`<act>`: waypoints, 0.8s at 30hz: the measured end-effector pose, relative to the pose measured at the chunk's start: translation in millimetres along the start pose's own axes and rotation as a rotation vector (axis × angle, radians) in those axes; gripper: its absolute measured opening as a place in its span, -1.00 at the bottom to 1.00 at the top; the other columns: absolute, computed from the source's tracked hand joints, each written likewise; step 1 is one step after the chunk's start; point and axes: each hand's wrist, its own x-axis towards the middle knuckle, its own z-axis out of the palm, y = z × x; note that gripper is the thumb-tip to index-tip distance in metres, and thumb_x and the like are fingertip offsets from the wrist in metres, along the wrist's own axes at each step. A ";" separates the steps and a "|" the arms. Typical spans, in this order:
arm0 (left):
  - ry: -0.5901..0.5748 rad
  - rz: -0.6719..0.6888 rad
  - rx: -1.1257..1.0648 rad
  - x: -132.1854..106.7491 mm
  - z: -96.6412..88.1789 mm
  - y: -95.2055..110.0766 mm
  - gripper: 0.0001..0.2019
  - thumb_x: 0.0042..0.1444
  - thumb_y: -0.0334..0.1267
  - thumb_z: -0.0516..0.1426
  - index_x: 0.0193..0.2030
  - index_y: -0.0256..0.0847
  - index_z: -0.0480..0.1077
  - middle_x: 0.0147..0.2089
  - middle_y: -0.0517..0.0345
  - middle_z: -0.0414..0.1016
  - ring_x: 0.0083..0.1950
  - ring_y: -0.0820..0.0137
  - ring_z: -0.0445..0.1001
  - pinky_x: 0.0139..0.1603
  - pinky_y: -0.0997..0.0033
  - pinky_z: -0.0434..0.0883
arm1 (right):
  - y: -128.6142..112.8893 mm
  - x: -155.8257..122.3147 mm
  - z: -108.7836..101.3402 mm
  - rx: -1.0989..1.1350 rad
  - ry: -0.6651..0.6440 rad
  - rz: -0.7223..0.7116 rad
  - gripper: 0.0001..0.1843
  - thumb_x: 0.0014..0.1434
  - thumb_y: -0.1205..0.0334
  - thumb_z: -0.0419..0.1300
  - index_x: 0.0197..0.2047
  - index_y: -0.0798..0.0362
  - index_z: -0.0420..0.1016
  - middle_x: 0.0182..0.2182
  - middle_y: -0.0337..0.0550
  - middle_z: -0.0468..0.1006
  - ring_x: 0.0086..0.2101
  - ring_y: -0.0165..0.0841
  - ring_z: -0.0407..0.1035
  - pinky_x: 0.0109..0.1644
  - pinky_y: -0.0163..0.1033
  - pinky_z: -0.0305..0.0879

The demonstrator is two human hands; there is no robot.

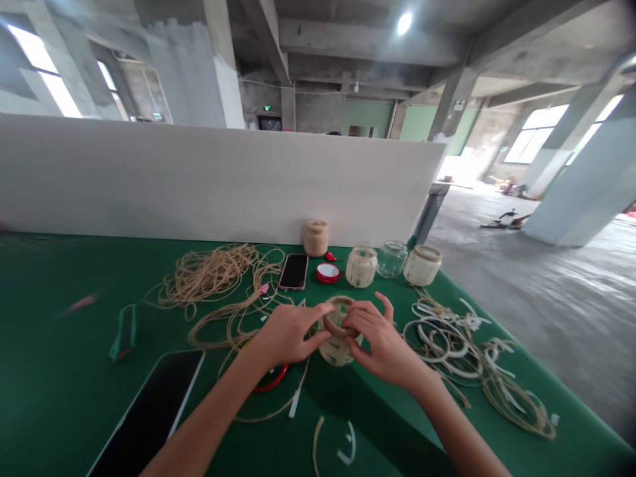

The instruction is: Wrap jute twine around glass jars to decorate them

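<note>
Steadiness matters most, I judge: the jar (336,350) should be held still while each turn is pressed tight against its neighbour. My left hand (285,336) has its grip closed narrow on the jar's rim, and my right hand (385,348) pinches the same rim opposite. The jar rests on the green worktop (59,371), between both hands, near loose twine (213,271).

The twine-wrapped jar (336,350) is largely covered by the left hand (285,334) and right hand (382,344); the tablet (152,414) is cut off by the bottom edge; a pink object (82,303) is blurred.
</note>
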 end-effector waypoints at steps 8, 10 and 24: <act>0.014 0.001 0.084 -1.7 3.3 -18.7 -0.51 0.19 -0.06 -0.07 0.24 -0.10 0.04 -0.51 0.24 0.44 -0.53 0.45 0.38 -0.52 0.55 0.15 | 7.1 -1.7 -4.5 0.075 -0.021 0.000 -0.81 -0.01 0.44 0.02 -0.33 0.00 0.31 -0.41 -0.22 0.46 -0.06 -0.23 0.24 0.18 0.15 -0.33; 0.017 0.039 0.104 -1.3 6.2 -17.8 -0.53 0.22 -0.09 -0.09 0.25 -0.09 0.01 -0.47 0.22 0.46 -0.50 0.44 0.39 -0.49 0.54 0.20 | 8.4 -2.3 -4.8 0.087 -0.032 0.002 -0.79 -0.03 0.46 0.01 -0.32 0.00 0.31 -0.39 -0.21 0.46 -0.05 -0.22 0.23 0.18 0.16 -0.34; 0.027 0.029 -0.038 1.7 6.2 -2.8 -0.75 0.18 -0.16 -0.02 -0.03 -0.13 0.27 -0.29 0.18 0.52 -0.37 0.38 0.47 -0.39 0.46 0.27 | -7.1 1.3 -3.0 -0.013 -0.002 0.025 -0.98 0.06 0.28 0.08 -0.36 0.00 0.31 -0.34 -0.20 0.48 -0.09 -0.22 0.24 0.18 0.15 -0.58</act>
